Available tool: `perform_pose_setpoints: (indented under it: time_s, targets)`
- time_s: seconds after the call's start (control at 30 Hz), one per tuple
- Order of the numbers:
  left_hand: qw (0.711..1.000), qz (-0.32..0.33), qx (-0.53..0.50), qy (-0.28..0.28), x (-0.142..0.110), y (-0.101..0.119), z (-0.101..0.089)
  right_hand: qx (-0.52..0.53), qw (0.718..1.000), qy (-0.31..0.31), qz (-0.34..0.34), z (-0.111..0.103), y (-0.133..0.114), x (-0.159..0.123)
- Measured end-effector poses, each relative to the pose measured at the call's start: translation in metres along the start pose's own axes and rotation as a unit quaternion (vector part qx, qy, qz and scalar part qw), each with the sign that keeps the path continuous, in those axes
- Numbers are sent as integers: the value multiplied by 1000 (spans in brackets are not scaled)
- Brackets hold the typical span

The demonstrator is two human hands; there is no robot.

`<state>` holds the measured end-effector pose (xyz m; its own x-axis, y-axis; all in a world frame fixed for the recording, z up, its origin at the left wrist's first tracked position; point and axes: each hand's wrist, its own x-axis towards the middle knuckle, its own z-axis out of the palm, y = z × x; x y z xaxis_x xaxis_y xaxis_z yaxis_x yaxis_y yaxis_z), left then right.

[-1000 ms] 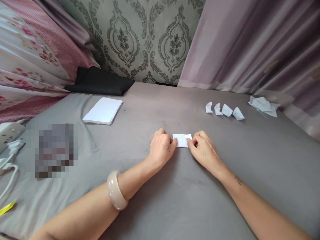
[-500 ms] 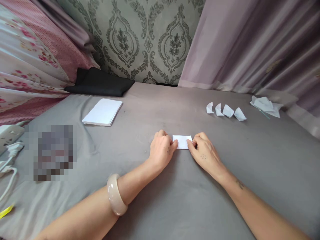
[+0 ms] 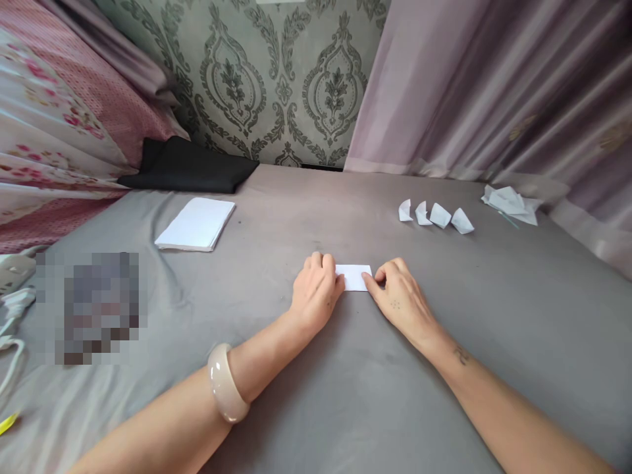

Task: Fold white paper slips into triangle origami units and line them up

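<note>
A small folded strip of white paper (image 3: 354, 278) lies flat on the grey cloth between my two hands. My left hand (image 3: 316, 293) is closed over its left end, with the thumb along the near side and the curled fingers covering that edge. At the right end, the thumb tip of my right hand (image 3: 399, 293) touches the paper. The other fingers of that hand bend down beside it, with a gap between thumb and index finger. A pale bangle (image 3: 226, 385) circles my left forearm.
A stack of white paper (image 3: 196, 222) lies left, before a folded black cloth (image 3: 187, 166). Several small folded paper pieces (image 3: 440, 216) stand in a row at the right, near loose paper scraps (image 3: 511, 203). White plugs and cables (image 3: 18, 301) lie at the left edge, beside a blurred-out object (image 3: 101, 306).
The view has shifted slightly. My left hand covers more of the paper's left end. My right index finger has come away from the paper's right edge, while the thumb stays on it.
</note>
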<state>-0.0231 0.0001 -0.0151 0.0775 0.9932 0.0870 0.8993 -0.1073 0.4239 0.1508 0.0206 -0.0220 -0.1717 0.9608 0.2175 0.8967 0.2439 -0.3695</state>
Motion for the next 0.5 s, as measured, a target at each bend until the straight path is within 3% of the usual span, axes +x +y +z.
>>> perform_pose_setpoints:
  time_s: [0.1, 0.23, 0.33, 0.5]
  targets:
    - [996, 76, 38, -5, 2, 0, 1, 32, 999, 15, -32, 0, 4, -1]
    - [988, 148, 40, -1, 5, -6, 5, 47, 984, -21, -173, -5, 2, -2]
    - [991, 129, -39, 13, 5, -12, 4, 21, 973, -44, -224, -11, -3, -6]
    - [988, 63, -143, -12, 2, -14, -3, -57, 972, -41, -225, -17, -11, -22]
